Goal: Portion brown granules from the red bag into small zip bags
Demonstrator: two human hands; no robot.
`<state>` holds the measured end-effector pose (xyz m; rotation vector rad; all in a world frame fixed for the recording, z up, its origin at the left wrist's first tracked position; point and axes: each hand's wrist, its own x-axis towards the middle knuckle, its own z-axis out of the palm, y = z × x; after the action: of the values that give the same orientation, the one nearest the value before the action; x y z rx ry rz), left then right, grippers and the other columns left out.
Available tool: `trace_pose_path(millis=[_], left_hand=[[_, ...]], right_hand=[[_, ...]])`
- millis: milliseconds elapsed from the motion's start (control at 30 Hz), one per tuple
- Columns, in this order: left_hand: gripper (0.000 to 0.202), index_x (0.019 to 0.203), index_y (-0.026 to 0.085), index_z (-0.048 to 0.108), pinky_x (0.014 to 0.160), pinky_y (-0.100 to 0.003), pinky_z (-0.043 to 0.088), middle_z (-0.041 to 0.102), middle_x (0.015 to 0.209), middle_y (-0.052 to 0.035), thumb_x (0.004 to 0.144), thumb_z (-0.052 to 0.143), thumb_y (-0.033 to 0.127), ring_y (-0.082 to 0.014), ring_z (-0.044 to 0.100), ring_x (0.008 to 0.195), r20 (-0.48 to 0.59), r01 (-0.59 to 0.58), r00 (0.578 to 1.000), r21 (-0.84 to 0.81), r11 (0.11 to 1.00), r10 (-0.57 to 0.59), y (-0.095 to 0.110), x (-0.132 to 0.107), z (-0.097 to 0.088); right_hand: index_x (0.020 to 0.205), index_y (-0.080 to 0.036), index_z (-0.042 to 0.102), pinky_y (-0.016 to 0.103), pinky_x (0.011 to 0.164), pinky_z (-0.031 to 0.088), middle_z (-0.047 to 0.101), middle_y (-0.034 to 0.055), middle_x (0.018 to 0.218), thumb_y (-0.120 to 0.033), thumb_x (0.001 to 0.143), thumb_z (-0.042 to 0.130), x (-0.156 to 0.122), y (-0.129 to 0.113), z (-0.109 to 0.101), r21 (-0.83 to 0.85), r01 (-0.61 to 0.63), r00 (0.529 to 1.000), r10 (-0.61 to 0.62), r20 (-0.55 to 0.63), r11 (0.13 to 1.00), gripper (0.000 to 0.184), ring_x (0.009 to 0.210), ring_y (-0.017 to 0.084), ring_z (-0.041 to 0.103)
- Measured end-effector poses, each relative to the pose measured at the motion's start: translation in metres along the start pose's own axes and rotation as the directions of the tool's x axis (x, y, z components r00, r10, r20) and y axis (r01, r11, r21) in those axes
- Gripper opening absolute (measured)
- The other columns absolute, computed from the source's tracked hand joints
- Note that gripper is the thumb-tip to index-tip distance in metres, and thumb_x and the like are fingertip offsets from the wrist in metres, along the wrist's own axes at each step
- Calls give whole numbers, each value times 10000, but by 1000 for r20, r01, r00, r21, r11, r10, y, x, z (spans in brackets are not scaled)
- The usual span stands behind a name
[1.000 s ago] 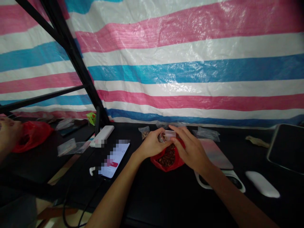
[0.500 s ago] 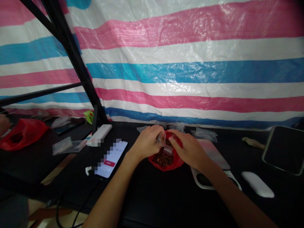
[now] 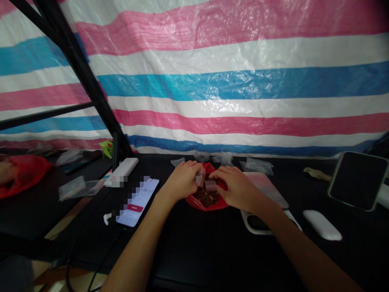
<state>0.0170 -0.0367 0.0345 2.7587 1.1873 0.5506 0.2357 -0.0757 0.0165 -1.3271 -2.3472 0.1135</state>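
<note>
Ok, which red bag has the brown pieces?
The red bag under the left hand and right hand, heaped with brown pieces; the far-left one shows none.

The tarpaulin (image 3: 231, 81) behind the table is woven plastic, glossy and a little wrinkled, with a fine rough texture. The frame bars (image 3: 82, 89) look like metal with a matt black finish. The table top (image 3: 194, 259) is also black and matt. The red bag (image 3: 206, 201) is thin plastic and it shines softly. The small cup (image 3: 210, 185) is smooth, clear plastic. The power bank (image 3: 124, 167) and the oval case (image 3: 322, 225) are white, smooth plastic with a soft gloss
</note>
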Motion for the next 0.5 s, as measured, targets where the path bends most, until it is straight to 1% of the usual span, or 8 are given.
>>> trace_pose_path(millis=[133, 233, 300, 333, 400, 467, 500], left_hand=[[291, 972, 206, 610, 876, -373, 473, 682, 998, -71, 779, 498, 19, -248, 618, 984, -74, -30, 997, -71, 997, 24, 0, 2, -1], [275, 1004, 211, 619, 902, -388, 462, 676, 1005, -71, 812, 516, 43, -253, 608, 999, -98, -61, 994, -102, 993, 51, 1, 3, -2], [234, 964, 212, 598, 866, -369, 463, 657, 961, -53, 803, 540, 52, -235, 603, 952, -129, -55, 991, -192, 980, 30, 3, 3, -1], [214, 945, 212, 574, 824, -348, 463, 639, 928, -39, 801, 546, 57, -216, 598, 905, -150, -43, 989, -266, 963, 3, 4, 2, -1], [192, 945, 215, 511, 729, -301, 447, 586, 863, -4, 817, 551, 78, -171, 565, 794, -188, -27, 980, -440, 898, -62, 6, 2, 1], [218, 973, 221, 449, 675, -270, 424, 533, 835, 23, 832, 562, 99, -136, 519, 724, -216, -47, 971, -586, 809, -100, 8, 2, 4], [258, 991, 224, 423, 668, -262, 419, 515, 840, 29, 824, 574, 97, -126, 504, 714, -231, -73, 968, -635, 769, -99, 10, 2, 6]], right_hand=[[1066, -231, 631, 401, 874, 434, 716, 41, 1035, -247, 963, 599, 5, -5, -7, 106, -3, 990, 18, -140, 994, 109, 969, 236, 656], [1097, -235, 591, 390, 872, 458, 702, 44, 1033, -217, 956, 588, 5, -10, -11, 174, 60, 969, -16, -245, 983, 142, 949, 229, 651], [1132, -244, 584, 396, 906, 478, 687, 59, 1089, -172, 937, 574, 3, -14, -13, 202, 124, 961, -68, -267, 971, 208, 1000, 237, 645], [1157, -250, 584, 404, 929, 488, 678, 68, 1127, -150, 928, 562, 3, -15, -13, 219, 151, 959, -89, -270, 964, 251, 1041, 243, 641], [1219, -263, 578, 428, 972, 501, 658, 83, 1194, -131, 922, 544, 2, -18, -14, 258, 178, 955, -104, -277, 950, 327, 1114, 257, 629], [1278, -277, 562, 450, 993, 508, 646, 90, 1237, -158, 939, 551, 1, -19, -14, 291, 173, 953, -85, -291, 941, 360, 1151, 266, 623], [1291, -282, 556, 455, 996, 510, 645, 91, 1243, -187, 950, 569, 1, -20, -14, 303, 168, 953, -75, -295, 938, 355, 1153, 269, 624]])
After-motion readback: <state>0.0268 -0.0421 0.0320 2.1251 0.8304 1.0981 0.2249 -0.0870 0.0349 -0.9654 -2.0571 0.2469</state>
